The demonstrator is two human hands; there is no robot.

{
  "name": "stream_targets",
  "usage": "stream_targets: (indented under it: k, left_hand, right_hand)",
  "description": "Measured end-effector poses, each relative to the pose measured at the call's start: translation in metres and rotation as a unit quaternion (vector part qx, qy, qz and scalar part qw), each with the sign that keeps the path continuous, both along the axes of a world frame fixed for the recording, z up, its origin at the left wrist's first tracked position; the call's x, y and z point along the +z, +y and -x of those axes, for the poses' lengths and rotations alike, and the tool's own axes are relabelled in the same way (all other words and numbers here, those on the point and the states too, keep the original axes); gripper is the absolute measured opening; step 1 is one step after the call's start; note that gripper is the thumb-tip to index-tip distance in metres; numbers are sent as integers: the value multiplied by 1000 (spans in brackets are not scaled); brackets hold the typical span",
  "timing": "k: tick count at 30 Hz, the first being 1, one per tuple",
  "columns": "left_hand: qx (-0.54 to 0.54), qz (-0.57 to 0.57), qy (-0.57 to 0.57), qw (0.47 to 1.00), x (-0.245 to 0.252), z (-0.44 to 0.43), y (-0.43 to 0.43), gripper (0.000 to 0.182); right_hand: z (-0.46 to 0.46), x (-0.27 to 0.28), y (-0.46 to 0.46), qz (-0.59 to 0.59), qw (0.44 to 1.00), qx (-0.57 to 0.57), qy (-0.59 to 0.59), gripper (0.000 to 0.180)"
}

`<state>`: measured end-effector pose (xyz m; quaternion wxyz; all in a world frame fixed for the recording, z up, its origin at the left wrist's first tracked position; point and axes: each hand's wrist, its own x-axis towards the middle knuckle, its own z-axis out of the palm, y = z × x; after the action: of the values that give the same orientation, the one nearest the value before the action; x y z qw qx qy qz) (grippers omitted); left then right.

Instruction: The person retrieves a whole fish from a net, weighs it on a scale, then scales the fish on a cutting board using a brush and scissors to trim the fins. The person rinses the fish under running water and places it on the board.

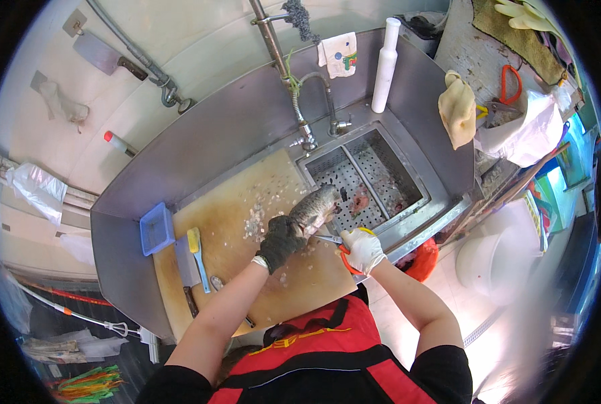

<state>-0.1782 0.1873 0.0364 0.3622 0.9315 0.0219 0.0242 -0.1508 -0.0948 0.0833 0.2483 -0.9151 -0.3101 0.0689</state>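
Note:
My left hand (281, 243), in a dark glove with a white cuff beneath, grips a scaled grey fish (314, 207) by one end. The fish lies across the right part of a stained cutting board (219, 202), its far end reaching over the sink edge. In a white glove, my right hand (363, 251) holds scissors (345, 248) with red and yellow handles. Their blades point left and touch or nearly touch the underside of the fish; the exact contact is too small to tell. Loose scales (255, 222) lie scattered on the board beside my left hand.
A cleaver (186, 262), a yellow-bristled brush (197, 257) and a blue plastic basket (156, 230) are on the left. Behind the fish, a perforated steel sink (376, 177) holds reddish scraps. A faucet (305, 136) and a white cylinder (385, 68) stand behind. A red bucket (424, 260) sits below right.

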Motion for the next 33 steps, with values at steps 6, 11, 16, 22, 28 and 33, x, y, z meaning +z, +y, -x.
stream_targets:
  k: [6, 11, 16, 22, 28, 33]
  left_hand:
    - [-13, 22, -13, 1000, 14, 0, -14, 70]
    - [-48, -22, -75, 996, 23, -9, -17, 67]
    - [-35, -43, -21, 998, 32, -18, -18, 68]
    - [-61, -34, -70, 995, 24, -20, -19, 64]
    - [-60, -63, -105, 991, 30, -21, -29, 59]
    - [-23, -34, 5, 999, 41, -22, -24, 59]
  right_hand:
    - [-4, -2, 4, -31, 999, -20, 37, 41]
    - [-6, -15, 6, -79, 981, -38, 174, 49]
    - [-1, -20, 4, -165, 975, -49, 143, 47]
    - [-14, -19, 5, -135, 985, -43, 103, 47]
    - [-20, -12, 13, -139, 982, -51, 119, 48]
    - [-20, -8, 11, -1, 985, -70, 155, 49]
